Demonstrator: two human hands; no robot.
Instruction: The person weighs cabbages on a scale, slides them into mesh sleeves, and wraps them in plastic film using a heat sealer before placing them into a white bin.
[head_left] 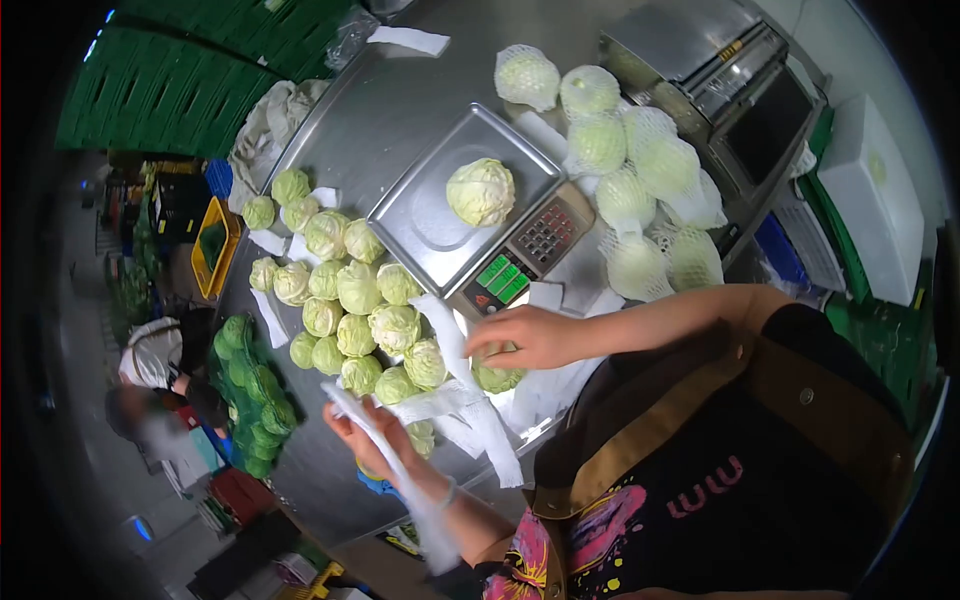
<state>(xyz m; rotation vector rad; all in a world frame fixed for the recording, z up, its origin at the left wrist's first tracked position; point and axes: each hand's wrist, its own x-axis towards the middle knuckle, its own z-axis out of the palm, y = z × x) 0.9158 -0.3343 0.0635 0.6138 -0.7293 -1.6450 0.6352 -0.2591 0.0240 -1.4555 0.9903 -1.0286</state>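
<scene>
The left hand (398, 445), in the lower middle of the frame, has its fingers bent around a limp white foam net (428, 530), soft and tube-like, which droops past the wrist. The right hand (530, 337), near the centre, curves its fingers downward over the top of a pale green cabbage (498, 378); whether it grips or only rests there, I cannot tell. That cabbage sits just below the scale (540, 245), near the edge of the steel tabletop (315, 455).

The scale carries a shiny rectangular metal pan (430, 225) with a shallow raised rim, and in it lies 1 round cabbage (480, 192) with crinkled, tightly folded leaves. Its front has dark keys and a green-lit panel.

Left of centre, more than 15 loose cabbages (358, 288) crowd together, smooth to wrinkled, some nearly white and others greener. Flat, ribbed foam strips (500, 440) lie crossed between them and the right hand. At the upper right, about 9 netted cabbages (625, 200) are bunched in stretched white mesh, beside a boxy steel machine (680, 40).

Green slatted plastic crates (140, 90) are stacked at the upper left. Below them, a yellow crate (193, 260) contains something dark green. Further down the left side, a green mesh sack (255, 400) bulges with round green heads. A smooth white box (880, 210) stands at the far right.
</scene>
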